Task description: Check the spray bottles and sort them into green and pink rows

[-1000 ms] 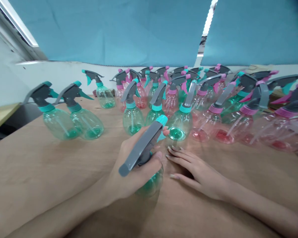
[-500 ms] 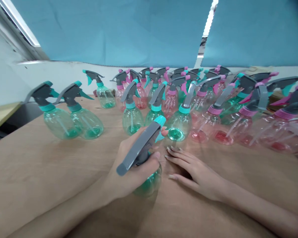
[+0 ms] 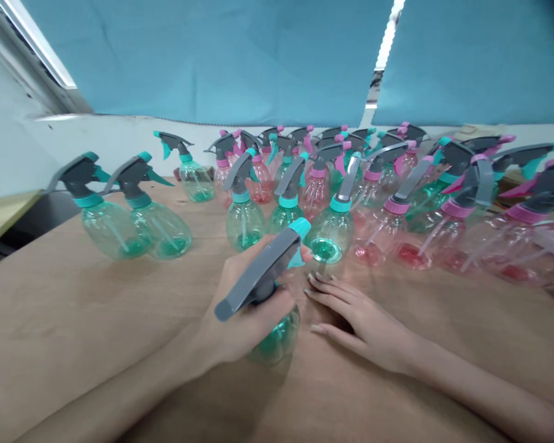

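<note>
My left hand (image 3: 244, 307) is wrapped round the neck of a spray bottle (image 3: 281, 335) with a clear green body, a grey trigger head and a teal nozzle. The nozzle points away to the upper right. Part of the bottle is hidden by the fingers. To its right, my right hand (image 3: 362, 317) lies on the table with fingers stretched out and holds nothing. Just beyond the hands stand green spray bottles, among them one with a teal collar (image 3: 332, 237) and another (image 3: 246, 224) further left.
Two green spray bottles (image 3: 166, 237) stand together at the left. Several pink spray bottles (image 3: 413, 252) crowd the right side, with more green and pink ones behind. A white wall and a blue curtain (image 3: 258, 61) close off the back of the wooden table (image 3: 74, 344).
Almost nothing differs. The held spray bottle's head has tilted very slightly, and the right hand stays flat in about the same place.
</note>
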A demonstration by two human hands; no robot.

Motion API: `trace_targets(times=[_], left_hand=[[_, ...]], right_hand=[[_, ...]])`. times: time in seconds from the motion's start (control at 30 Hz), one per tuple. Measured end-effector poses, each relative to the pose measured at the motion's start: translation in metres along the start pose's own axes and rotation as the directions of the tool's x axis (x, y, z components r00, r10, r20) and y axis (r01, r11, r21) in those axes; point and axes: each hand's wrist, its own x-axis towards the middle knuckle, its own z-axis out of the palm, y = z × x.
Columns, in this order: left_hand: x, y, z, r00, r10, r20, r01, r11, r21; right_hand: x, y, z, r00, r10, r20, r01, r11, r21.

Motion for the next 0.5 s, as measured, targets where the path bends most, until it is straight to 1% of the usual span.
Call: trace_targets(times=[0.17,0.33,0.5], left_hand=[[-0.0011,0.0033,-0.0007,1.0,0.017,-0.006,-0.017,1.0,-0.007],[0.0001,0.0066,0.0002,0.999,0.002,-0.051,0.001,0.999,0.043],[-0.001,0.0064,-0.001,1.0,0.016,-0.018,-0.015,0.998,0.053]], right_hand=[[0.0001,-0.0002,-0.0002,1.0,-0.003,0.03,0.005,0.999,-0.044],[0.0002,0.0,0.0,1.0,-0.004,0.014,0.005,0.999,-0.033],[0.0006,-0.0003,0.0002,1.0,-0.001,0.006,0.001,1.0,-0.019]])
